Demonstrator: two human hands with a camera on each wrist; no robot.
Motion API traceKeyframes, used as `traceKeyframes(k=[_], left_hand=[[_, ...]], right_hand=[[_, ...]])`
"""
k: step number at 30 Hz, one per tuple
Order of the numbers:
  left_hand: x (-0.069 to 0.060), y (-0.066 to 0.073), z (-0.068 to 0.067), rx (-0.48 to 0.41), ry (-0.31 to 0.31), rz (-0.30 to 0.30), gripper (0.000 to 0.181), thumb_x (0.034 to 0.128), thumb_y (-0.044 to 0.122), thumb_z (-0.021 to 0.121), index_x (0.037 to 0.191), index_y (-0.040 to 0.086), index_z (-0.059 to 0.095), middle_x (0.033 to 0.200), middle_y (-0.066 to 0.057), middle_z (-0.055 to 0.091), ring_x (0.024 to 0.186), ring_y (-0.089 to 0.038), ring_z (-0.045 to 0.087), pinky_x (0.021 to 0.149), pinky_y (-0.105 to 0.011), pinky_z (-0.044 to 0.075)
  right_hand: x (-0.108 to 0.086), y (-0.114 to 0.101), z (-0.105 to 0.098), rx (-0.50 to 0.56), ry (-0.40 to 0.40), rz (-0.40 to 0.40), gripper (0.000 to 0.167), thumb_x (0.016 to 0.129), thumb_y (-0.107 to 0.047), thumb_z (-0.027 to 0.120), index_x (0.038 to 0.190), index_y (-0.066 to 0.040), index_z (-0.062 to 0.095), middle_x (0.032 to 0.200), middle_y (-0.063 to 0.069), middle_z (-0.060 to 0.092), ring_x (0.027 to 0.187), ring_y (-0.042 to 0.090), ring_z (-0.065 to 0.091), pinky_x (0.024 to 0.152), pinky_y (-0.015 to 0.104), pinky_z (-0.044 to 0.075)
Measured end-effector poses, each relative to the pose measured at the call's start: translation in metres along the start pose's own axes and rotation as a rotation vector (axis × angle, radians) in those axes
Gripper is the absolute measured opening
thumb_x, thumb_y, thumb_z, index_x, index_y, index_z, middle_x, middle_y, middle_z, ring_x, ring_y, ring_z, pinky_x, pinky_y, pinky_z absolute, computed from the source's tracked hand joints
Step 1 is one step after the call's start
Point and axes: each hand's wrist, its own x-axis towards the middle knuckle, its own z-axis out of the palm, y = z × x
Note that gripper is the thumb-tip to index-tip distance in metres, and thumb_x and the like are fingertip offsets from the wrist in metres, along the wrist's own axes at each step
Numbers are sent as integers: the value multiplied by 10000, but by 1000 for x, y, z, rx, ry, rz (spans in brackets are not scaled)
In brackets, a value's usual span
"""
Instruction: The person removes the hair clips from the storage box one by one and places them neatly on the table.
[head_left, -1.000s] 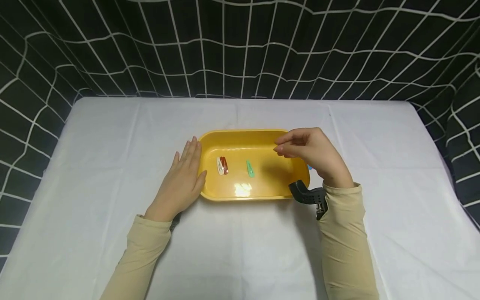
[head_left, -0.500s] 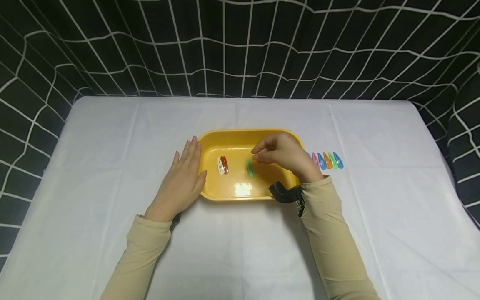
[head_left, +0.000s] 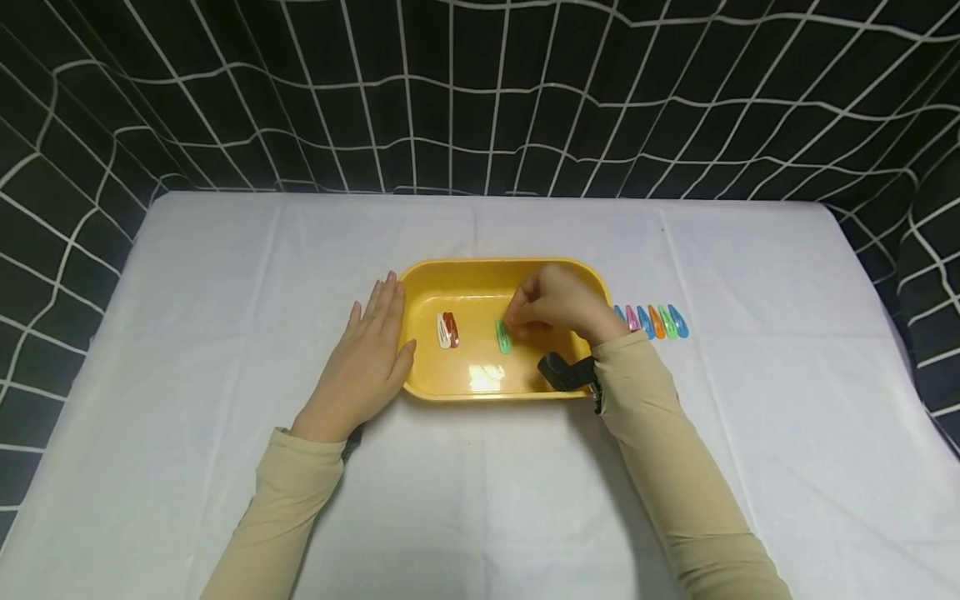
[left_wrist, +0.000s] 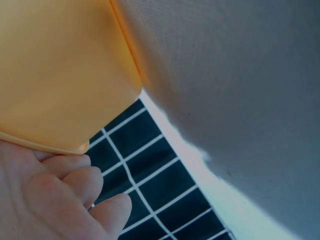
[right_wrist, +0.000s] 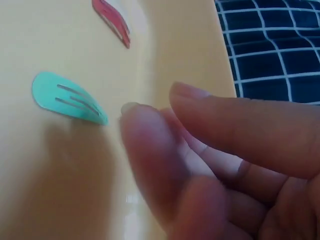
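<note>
A yellow tray (head_left: 427,383) stands on the white-covered table. My left hand (head_left: 354,367) lies with straight fingers along the tray's left rim; the left wrist view has its fingers (left_wrist: 82,182) touching the tray edge. Inside the tray, a green snap hair clip (head_left: 503,337) lies close to the fingertips of my right hand (head_left: 558,304). The right wrist view puts the thumb and fingers (right_wrist: 150,150) near the clip's narrow end, apart from it, with no clip seen between them. Left of it, a white hair clip (head_left: 442,332) and a brownish-red hair clip (head_left: 452,330) lie side by side.
A row of several coloured hair clips (head_left: 657,322) lies on the table right of the tray, partly hidden by my right arm. White cloth (head_left: 480,500) covers the table. Dark panels with white netting (head_left: 480,108) border the back and sides.
My right hand has moved left and lower over the tray, from its right end to beside the green hair clip. The clip row has come into view. The left hand stays at the rim.
</note>
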Motion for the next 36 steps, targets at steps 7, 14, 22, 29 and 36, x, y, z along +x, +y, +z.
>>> traceKeyframes(k=[7,14,22,29,36], left_hand=[[-1,1,0,0,-3,4,647,983,267,367,1480,-61,114,1562,-156,26,1434,-259,16,1143,-470,61],[0,2,0,-1,-2,2,648,982,268,369,1480,-61,116,1561,-159,31,1433,-263,20,1141,-475,65],[0,2,-2,4,-9,-3,648,983,262,375,1478,-64,115,1559,-164,29,1433,-269,21,1141,-474,61],[0,2,-2,1,-9,-1,650,982,262,374,1477,-69,112,1557,-174,35,1432,-279,28,1140,-477,63],[0,2,-1,-3,-7,-1,648,983,267,369,1478,-65,114,1559,-166,31,1432,-267,18,1142,-471,58]], right_hand=[[6,4,-1,-75,-45,7,67,786,2,696,792,69,697,610,31,617,531,108,500,521,215,427],[14,6,3,-183,-72,30,53,757,-11,724,740,27,691,582,12,580,515,104,484,515,207,412],[19,3,9,-366,-50,-9,174,712,-121,803,628,-59,664,537,-36,528,505,86,435,510,209,335],[20,0,11,-386,-50,9,148,684,-88,807,652,-53,667,561,-34,549,532,100,458,522,209,356],[19,1,11,-372,-83,21,118,676,-53,794,660,-43,678,550,-26,564,527,98,464,530,210,365]])
